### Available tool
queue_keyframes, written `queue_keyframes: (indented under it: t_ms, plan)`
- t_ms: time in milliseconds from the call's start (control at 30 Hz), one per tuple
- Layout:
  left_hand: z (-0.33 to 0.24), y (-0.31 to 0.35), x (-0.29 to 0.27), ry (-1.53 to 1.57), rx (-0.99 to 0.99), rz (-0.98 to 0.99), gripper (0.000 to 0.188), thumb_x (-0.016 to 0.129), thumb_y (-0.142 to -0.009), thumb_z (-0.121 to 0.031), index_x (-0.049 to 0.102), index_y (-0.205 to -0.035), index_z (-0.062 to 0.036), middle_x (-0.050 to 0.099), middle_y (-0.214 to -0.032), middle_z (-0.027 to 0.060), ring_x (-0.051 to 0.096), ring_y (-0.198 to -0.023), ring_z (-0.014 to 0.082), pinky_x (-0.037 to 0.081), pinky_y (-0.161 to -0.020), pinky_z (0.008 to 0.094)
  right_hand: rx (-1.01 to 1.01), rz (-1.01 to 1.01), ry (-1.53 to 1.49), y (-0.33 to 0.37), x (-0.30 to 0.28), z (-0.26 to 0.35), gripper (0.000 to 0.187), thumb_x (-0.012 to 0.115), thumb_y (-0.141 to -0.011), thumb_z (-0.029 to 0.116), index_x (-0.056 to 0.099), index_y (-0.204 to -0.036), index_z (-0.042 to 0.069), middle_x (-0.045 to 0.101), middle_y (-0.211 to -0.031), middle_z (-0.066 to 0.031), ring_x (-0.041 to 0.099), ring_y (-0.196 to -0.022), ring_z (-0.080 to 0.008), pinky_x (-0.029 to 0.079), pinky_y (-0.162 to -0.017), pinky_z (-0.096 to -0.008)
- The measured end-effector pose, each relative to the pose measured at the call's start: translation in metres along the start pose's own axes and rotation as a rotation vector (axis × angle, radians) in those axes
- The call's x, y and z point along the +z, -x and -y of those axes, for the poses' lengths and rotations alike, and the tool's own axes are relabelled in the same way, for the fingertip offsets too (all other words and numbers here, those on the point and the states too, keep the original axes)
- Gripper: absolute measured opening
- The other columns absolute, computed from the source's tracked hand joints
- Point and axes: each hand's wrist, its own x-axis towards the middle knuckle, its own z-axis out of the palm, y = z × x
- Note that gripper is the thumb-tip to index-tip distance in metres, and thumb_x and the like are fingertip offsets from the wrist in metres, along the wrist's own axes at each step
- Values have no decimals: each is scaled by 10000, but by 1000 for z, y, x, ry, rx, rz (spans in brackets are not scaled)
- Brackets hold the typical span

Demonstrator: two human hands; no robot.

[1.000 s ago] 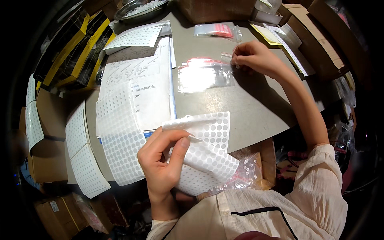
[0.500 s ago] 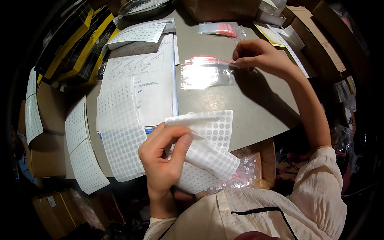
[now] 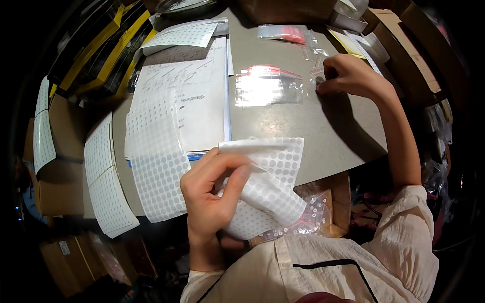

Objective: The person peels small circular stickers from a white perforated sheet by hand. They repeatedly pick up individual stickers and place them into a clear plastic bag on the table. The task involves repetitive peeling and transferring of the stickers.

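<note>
My left hand (image 3: 209, 197) is closed on a folded white sheet of round grey stickers (image 3: 283, 161), which hangs over the table's near edge. The thumb and forefinger pinch its upper left part. Over the right side of the table, my right hand (image 3: 351, 76) has its fingers curled together at a small clear zip bag (image 3: 317, 73). That bag is thin and hard to make out. To its left lies a stack of clear zip bags (image 3: 270, 86) with red strips, shining under the light. Another bundle of zip bags (image 3: 283, 34) lies farther back.
Handwritten papers (image 3: 202, 101) lie left of centre, partly under another dotted sticker sheet (image 3: 159, 187). More sticker sheets (image 3: 106, 177) hang at the left edge. A bag of small white rings (image 3: 318, 207) sits in a box below the table edge. Cardboard boxes (image 3: 404, 45) stand right.
My right hand has moved right, away from the zip bag stack, with a small clear bag at its fingertips. My left hand keeps its grip on the sticker sheet; the view has shifted slightly.
</note>
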Motion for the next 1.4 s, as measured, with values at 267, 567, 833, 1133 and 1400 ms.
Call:
queue_keyframes:
  t_ms: [267,567,833,1133,1400]
  plan:
    - [-1,-2,-2,45,52,84,120,715,-826,58,744,-937,23,725,-861,114,678,-755,194,506,-670,278,-651,249,-733,32,17,84,194,740,-960,163,665,-1006,-10,672,-882,-27,619,-824,-118,521,-786,-288]
    - [-2,-3,-3,-45,80,102,132,730,-821,45,762,-939,-4,721,-856,105,677,-742,201,508,-652,287,-700,351,-664,24,4,107,171,687,-829,102,682,-920,-42,703,-828,-148,671,-782,-237,518,-715,-352]
    - [-2,-2,0,-24,16,43,119,724,-812,55,751,-916,2,680,-784,64,553,-618,101,375,-531,241,-548,-38,-1085,25,22,63,145,794,-884,92,729,-989,16,725,-886,-13,649,-772,-79,535,-714,-250]
    - [2,-2,3,4,4,-1,100,722,-819,49,745,-911,16,655,-765,59,533,-623,93,344,-532,244,-147,-136,-609,-12,45,14,219,688,-918,209,694,-945,-8,683,-799,-64,625,-710,-136,500,-633,-300]
    - [1,-1,2,15,-4,-6,100,720,-820,52,740,-913,22,652,-772,55,545,-635,94,358,-540,245,13,4,-33,-9,9,21,297,772,-874,230,672,-805,-41,631,-687,-154,639,-649,-249,492,-636,-380]
